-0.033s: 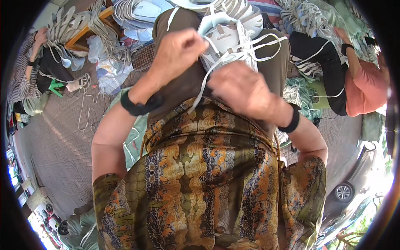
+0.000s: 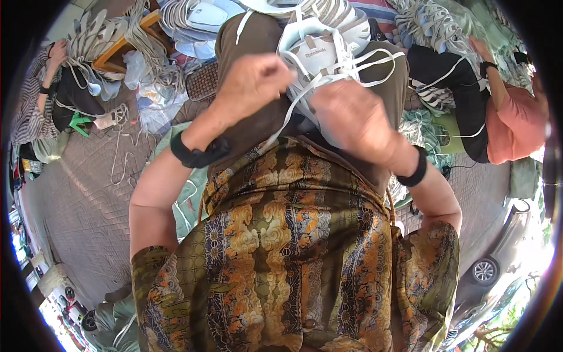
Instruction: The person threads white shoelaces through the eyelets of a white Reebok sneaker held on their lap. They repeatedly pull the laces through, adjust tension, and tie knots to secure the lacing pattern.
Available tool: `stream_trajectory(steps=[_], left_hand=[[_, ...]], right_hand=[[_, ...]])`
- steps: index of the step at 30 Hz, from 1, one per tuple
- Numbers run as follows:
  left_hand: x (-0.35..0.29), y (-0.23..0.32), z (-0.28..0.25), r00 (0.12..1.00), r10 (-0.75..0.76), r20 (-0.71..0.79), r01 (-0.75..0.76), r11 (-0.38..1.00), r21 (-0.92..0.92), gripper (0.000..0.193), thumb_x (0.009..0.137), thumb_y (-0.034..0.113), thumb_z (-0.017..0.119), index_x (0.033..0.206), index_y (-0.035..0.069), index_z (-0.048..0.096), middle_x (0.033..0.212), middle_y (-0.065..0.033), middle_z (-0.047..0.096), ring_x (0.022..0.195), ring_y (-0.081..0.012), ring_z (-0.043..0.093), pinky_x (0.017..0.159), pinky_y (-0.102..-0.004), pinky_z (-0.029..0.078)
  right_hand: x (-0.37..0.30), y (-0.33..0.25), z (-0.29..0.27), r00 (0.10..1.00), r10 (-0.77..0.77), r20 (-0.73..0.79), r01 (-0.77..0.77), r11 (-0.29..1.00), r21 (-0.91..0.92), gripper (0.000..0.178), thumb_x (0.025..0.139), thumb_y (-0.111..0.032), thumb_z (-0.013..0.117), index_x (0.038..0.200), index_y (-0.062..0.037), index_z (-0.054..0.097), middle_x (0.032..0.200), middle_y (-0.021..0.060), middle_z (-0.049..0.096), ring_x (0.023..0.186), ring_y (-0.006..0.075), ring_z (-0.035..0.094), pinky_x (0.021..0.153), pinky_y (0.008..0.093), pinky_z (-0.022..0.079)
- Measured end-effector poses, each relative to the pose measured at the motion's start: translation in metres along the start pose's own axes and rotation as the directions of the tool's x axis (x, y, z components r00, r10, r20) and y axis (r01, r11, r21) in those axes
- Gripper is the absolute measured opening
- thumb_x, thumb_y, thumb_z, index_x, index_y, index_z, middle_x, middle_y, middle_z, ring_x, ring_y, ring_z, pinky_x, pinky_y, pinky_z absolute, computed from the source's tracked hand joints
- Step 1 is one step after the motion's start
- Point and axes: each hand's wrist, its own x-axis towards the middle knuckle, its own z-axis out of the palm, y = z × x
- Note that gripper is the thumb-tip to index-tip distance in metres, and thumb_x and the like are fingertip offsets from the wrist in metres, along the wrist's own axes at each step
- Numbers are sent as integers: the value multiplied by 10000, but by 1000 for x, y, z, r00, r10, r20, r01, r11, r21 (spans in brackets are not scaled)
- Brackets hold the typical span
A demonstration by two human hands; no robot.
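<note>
A white shoe upper (image 2: 321, 54) with grey-brown trim rests on my lap between my knees, its tongue facing up. White shoelaces (image 2: 375, 66) cross its front and loop out to the right, and one lace end (image 2: 285, 120) trails down toward my shirt. My left hand (image 2: 255, 82) is closed in a pinch at the left side of the upper; what it pinches is hidden. Over the upper's near end hovers my right hand (image 2: 356, 120), fingers curled but blurred, so its grip cannot be made out.
Several stacked pale shoe parts (image 2: 196, 23) lie far left beside a wooden frame (image 2: 120, 50). More laced uppers (image 2: 431, 32) are bundled far right. One person (image 2: 519, 126) sits at right, another person (image 2: 35, 105) at left. Behind right stands a car (image 2: 498, 246).
My left hand has dropped slightly toward me. My right hand has shifted to the right, away from the trailing lace end. The shoe upper stays in place.
</note>
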Motion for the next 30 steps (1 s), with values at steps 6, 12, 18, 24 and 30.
stream_trajectory(steps=[6, 12, 18, 24, 30], left_hand=[[2, -16, 33, 997, 76, -17, -71, 975, 209, 266, 845, 238, 682, 842, -27, 662, 688, -63, 637, 627, -121, 582, 595, -290, 474], [4, -18, 42, 983, 148, -107, -102, 931, 349, 213, 795, 187, 693, 803, -21, 645, 687, -134, 636, 610, -201, 596, 610, -332, 474], [-1, -12, 45, 969, 196, -150, -111, 889, 445, 203, 784, 206, 707, 906, 51, 659, 659, -106, 622, 597, -259, 602, 589, -369, 479], [13, 6, 49, 907, 394, -149, -207, 725, 657, 193, 773, 164, 689, 863, 43, 568, 672, -153, 629, 654, -336, 641, 599, -449, 485], [24, 4, 51, 924, 369, -100, -250, 780, 574, 117, 778, 122, 647, 809, 25, 588, 693, -159, 640, 676, -349, 645, 640, -451, 500]], right_hand=[[-20, 57, -38, 919, 394, -34, -387, 881, -272, 351, 816, 10, 635, 1152, -64, 565, 1170, 91, 573, 867, 343, 631, 709, 402, 528], [-14, 78, -22, 900, 400, 173, -301, 858, -418, 300, 818, -28, 616, 1109, -63, 554, 1085, 100, 572, 797, 355, 630, 662, 438, 517], [-2, 77, -15, 896, 421, 142, -339, 854, -394, 181, 830, -49, 582, 1001, -58, 523, 952, 126, 612, 779, 375, 635, 648, 459, 509], [-6, 69, -14, 898, 430, 95, -375, 860, -345, 168, 826, -52, 579, 981, -62, 517, 924, 136, 617, 761, 380, 638, 635, 468, 504], [-2, 68, -8, 915, 402, 33, -365, 861, -354, 177, 823, -42, 575, 988, -73, 516, 949, 134, 637, 750, 370, 643, 607, 458, 504]])
